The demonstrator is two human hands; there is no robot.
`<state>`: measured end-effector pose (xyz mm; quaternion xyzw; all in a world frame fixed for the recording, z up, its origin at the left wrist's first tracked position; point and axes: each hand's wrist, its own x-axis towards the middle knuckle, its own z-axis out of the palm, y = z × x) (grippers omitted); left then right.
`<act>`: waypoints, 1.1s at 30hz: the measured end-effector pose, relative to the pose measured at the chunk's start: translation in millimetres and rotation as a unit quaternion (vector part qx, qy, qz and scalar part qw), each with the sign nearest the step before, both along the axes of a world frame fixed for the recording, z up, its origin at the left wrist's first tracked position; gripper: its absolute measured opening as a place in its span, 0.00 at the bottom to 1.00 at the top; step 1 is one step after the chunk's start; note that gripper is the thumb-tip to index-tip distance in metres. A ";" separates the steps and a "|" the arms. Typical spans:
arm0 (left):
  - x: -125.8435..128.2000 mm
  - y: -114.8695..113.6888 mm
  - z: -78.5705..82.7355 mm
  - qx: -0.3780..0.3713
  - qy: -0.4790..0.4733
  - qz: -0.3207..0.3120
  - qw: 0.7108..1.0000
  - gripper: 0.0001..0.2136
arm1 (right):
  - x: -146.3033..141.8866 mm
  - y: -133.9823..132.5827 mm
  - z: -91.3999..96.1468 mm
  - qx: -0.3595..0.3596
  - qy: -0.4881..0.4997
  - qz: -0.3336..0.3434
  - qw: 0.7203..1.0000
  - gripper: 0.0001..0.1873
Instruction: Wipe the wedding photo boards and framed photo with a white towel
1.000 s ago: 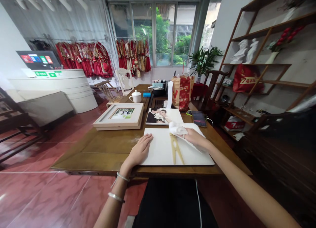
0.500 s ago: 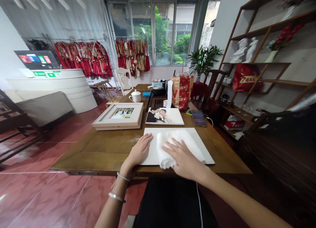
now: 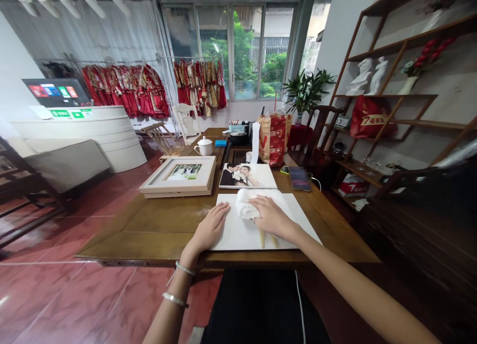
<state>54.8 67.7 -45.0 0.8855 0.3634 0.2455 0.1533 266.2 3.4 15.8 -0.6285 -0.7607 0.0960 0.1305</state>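
A white flat board [image 3: 238,234] with a gold mark on it lies at the near edge of the wooden table [image 3: 156,224]. My left hand [image 3: 210,229] rests flat on the board's left edge, fingers stretched out. My right hand [image 3: 272,217] presses a bunched white cloth [image 3: 246,209] onto the board near its far side, fingers over the cloth. Two ends of the gold mark [image 3: 268,240] show below my right hand.
Behind the board lie a photo album [image 3: 248,176] and a framed photo [image 3: 181,175]. Further back stand a white teapot [image 3: 204,146], a red and tan bag [image 3: 275,137] and a phone [image 3: 300,179]. Shelves line the right wall; red garments hang by the window.
My right hand swept the cloth from the board's far right down to the near middle, then back up toward the far side. My left hand stayed put.
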 end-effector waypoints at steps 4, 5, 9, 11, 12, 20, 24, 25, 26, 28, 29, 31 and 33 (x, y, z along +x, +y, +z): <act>0.6 0.0 0.8 -0.004 -0.005 0.001 1.000 0.19 | -18.4 22.8 0.4 0.009 -0.025 -0.021 0.999 0.28; 0.7 0.1 1.0 -0.005 -0.007 0.001 1.000 0.19 | -25.0 21.5 -0.1 0.010 -0.031 -0.022 0.999 0.28; -0.5 1.3 1.7 -0.021 -0.013 -0.019 0.999 0.19 | -51.6 -9.7 -4.4 0.025 -0.068 0.010 0.997 0.31; -2.1 2.5 2.1 -0.030 -0.022 -0.025 0.999 0.19 | -59.4 -33.9 -5.8 0.029 -0.077 0.051 0.995 0.33; -3.0 3.2 2.2 -0.035 -0.027 -0.027 0.999 0.19 | -61.0 -46.1 -5.9 0.026 -0.073 0.076 0.994 0.35; -2.4 4.8 0.2 -0.056 -0.027 -0.015 0.998 0.19 | -33.9 -101.0 5.7 -0.028 0.021 0.185 0.982 0.38; 0.6 0.3 -2.3 -0.011 -0.023 0.002 1.000 0.18 | -18.8 -84.3 9.0 -0.038 0.018 0.135 0.990 0.36; 0.7 -0.7 -2.4 -0.005 -0.022 0.002 1.000 0.19 | -16.2 -75.2 9.5 -0.033 0.014 0.113 0.993 0.35; 0.6 -1.5 -2.2 -0.002 -0.019 0.001 1.000 0.19 | -14.0 -64.6 10.0 -0.026 0.012 0.090 0.996 0.34; 0.1 -2.6 -1.1 -0.002 -0.015 -0.007 1.000 0.19 | -11.2 -40.8 11.7 -0.009 0.015 0.048 0.999 0.30; -0.2 -2.8 -0.4 -0.001 -0.014 -0.010 1.000 0.19 | -10.4 -28.5 12.8 -0.001 0.020 0.034 0.999 0.27; -0.2 -3.2 1.0 -0.001 -0.018 -0.013 1.000 0.20 | -10.5 -4.3 15.1 0.007 0.028 0.023 0.999 0.21; 0.3 -3.8 2.3 -0.003 -0.021 -0.010 1.000 0.19 | -13.0 18.0 16.3 0.008 0.033 0.024 0.999 0.17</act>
